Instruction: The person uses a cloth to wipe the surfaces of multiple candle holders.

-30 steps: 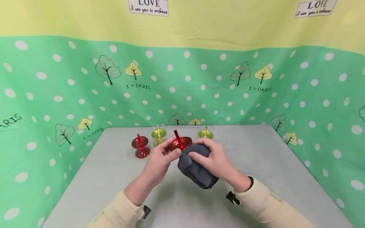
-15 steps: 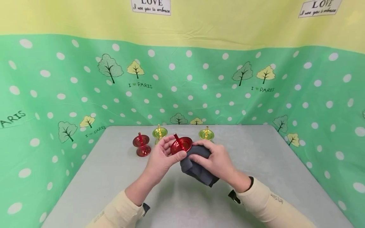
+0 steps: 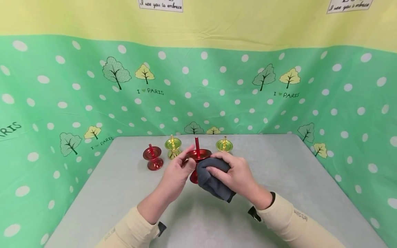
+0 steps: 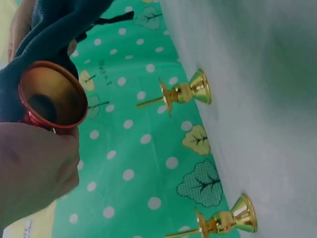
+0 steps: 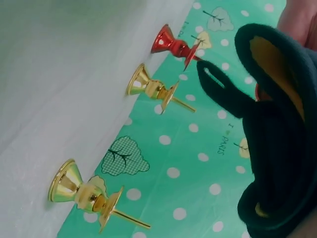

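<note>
My left hand (image 3: pixel 175 175) holds a red metal candle holder (image 3: pixel 202 154) by its dish and stem, off the table and roughly upright, its spike pointing up. Its hollow base (image 4: pixel 55 94) faces the left wrist camera. A dark grey cloth (image 3: pixel 214 181) is bunched in my right hand (image 3: pixel 237 174), pinched between thumb and fingers and pressed against the holder's right side. The cloth covers part of the stem and base. In the right wrist view the cloth (image 5: pixel 272 148) shows a hanging loop and hides most of the held holder.
A second red candle holder (image 3: pixel 153 158) stands on the grey table (image 3: pixel 124 199) at the left. Behind the hands stand two gold candle holders, one at left (image 3: pixel 172 146) and one at right (image 3: pixel 224 144). A green dotted curtain (image 3: pixel 204 93) hangs around the table.
The red candle holder has swung from tilted, dish facing the head camera, to nearly upright, and its base now shows below the dish. The cloth stays in the right hand against it.
</note>
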A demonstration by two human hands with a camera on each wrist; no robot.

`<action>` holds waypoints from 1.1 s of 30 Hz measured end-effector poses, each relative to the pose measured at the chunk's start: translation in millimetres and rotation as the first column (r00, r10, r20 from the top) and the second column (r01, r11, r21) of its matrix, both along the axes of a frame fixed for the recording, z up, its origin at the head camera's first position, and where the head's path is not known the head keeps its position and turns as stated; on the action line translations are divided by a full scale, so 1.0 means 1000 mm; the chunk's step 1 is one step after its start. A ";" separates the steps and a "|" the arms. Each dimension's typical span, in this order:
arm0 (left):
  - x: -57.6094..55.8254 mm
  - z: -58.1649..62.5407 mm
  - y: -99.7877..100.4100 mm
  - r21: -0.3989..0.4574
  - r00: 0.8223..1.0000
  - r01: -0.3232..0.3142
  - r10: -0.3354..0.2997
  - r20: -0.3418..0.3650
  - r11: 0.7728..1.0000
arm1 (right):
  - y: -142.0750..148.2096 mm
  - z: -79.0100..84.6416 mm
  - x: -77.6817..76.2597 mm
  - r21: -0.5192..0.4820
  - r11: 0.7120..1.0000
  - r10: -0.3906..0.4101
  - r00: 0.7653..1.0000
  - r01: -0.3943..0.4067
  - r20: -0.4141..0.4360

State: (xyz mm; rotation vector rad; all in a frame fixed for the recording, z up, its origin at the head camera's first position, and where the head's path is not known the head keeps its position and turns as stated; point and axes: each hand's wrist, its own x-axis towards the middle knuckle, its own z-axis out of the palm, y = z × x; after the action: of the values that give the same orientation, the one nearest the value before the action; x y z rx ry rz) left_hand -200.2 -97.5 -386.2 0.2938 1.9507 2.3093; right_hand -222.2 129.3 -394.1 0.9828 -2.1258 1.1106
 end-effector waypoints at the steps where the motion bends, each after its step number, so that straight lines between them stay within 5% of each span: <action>1: 0.000 0.000 -0.001 -0.032 1.000 0.016 -0.016 -0.001 0.999 | 0.000 0.000 0.000 0.001 1.000 -0.001 1.000 0.001 -0.002; 6: -0.002 0.002 -0.006 -0.119 0.996 0.093 -0.091 0.016 0.989 | 0.001 0.000 0.004 -0.043 0.999 0.024 1.000 -0.024 0.017; 11: -0.003 0.008 -0.007 -0.043 0.985 0.163 -0.160 0.058 0.986 | 0.004 0.001 0.002 -0.039 0.994 0.100 0.995 -0.100 -0.014; 16: -0.004 0.010 0.000 0.000 0.997 0.003 -0.003 0.083 1.000 | 0.010 -0.002 0.000 0.037 0.991 0.133 0.988 -0.131 -0.077; 19: -0.007 0.009 0.005 0.020 0.989 -0.121 0.118 0.092 0.992 | 0.007 -0.006 0.004 0.113 0.991 0.100 0.971 -0.077 -0.216; 22: -0.006 0.011 0.005 0.059 0.985 -0.151 0.146 0.089 0.987 | 0.002 -0.005 0.005 0.149 0.988 0.093 0.936 -0.045 -0.340; 27: -0.002 0.015 0.003 0.093 0.984 -0.173 0.169 0.047 0.981 | -0.001 0.001 0.006 0.147 0.989 0.074 0.950 -0.030 -0.303; 29: -0.001 0.013 0.004 0.073 0.982 -0.183 0.180 0.050 0.980 | -0.004 0.002 0.010 0.199 0.980 0.068 0.925 0.009 -0.374; 32: 0.001 0.012 0.005 0.044 0.976 -0.207 0.203 0.072 0.977 | -0.009 0.002 0.017 0.265 0.962 0.085 0.854 0.064 -0.514; 33: 0.002 0.012 0.005 0.047 0.975 -0.214 0.210 0.072 0.976 | -0.010 0.002 0.017 0.269 0.960 0.080 0.850 0.074 -0.521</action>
State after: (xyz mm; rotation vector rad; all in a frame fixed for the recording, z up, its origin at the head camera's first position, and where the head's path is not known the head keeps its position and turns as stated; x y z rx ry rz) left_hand -198.2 -92.8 -373.9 0.0112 1.9766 2.4687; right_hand -204.9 119.6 -392.0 1.2508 -1.8386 0.4545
